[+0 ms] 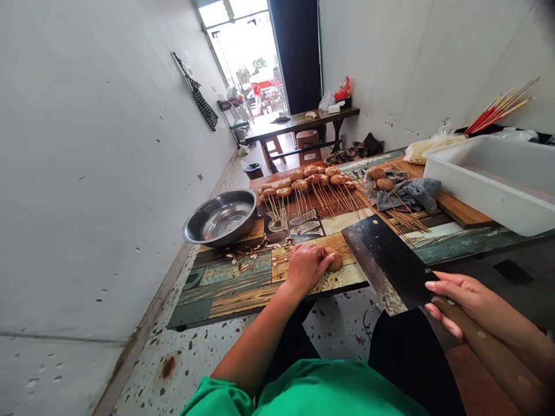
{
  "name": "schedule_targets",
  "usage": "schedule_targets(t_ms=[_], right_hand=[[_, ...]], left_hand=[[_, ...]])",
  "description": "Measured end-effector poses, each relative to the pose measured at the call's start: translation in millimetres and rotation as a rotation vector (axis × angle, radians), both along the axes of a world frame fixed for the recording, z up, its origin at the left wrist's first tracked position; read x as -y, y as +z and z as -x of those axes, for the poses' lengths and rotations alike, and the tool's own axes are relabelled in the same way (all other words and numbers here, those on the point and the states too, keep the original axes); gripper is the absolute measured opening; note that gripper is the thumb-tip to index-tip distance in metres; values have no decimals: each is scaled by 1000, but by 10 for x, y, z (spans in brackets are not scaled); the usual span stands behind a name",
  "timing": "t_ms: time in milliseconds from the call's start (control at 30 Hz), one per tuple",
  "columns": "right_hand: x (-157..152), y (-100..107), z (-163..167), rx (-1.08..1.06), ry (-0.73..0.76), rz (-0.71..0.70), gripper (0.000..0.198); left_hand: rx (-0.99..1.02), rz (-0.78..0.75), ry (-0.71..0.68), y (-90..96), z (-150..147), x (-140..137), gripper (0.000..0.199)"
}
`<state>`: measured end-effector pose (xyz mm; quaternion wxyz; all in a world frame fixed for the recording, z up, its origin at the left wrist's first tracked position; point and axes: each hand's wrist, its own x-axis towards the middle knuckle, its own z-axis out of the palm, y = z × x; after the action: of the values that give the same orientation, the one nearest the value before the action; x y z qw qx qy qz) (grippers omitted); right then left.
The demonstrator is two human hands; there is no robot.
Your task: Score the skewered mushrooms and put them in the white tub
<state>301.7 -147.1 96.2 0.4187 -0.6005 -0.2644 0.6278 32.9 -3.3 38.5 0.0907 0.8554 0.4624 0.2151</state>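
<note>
My left hand (304, 267) rests on the table's near edge, its fingers closed around a brown mushroom (335, 262) pressed to the tabletop. My right hand (474, 303) grips the wooden handle of a cleaver (390, 260). The broad dark blade is raised at the table's front edge, to the right of the mushroom and apart from it. Beyond my hands lie rows of skewered mushrooms (300, 185) with pale cuts in their caps, thin sticks pointing toward me. Small pale mushroom scraps (247, 257) are scattered left of my left hand.
A steel basin (203, 231) stands on the table's left edge. At right, a white plastic tub (485, 193) sits partly over a wooden board (463, 211). Next to it lie a grey cloth (418, 193), loose mushrooms (384, 184) and skewers (407, 219). Another table (295, 122) stands near the doorway.
</note>
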Motion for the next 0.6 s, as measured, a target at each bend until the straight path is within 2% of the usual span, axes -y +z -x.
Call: schedule_targets(t_ms=[100, 300, 500, 600], right_hand=[[119, -78, 11, 10, -49, -28, 40], [270, -262, -92, 120, 70, -95, 34], [336, -380, -234, 19, 118, -108, 42], [370, -441, -235, 87, 129, -90, 48]], left_hand=[[-70, 71, 16, 99, -96, -50, 14], [-171, 81, 28, 195, -155, -151, 13], [-384, 39, 27, 272, -254, -93, 23], [-444, 66, 11, 294, -295, -84, 24]])
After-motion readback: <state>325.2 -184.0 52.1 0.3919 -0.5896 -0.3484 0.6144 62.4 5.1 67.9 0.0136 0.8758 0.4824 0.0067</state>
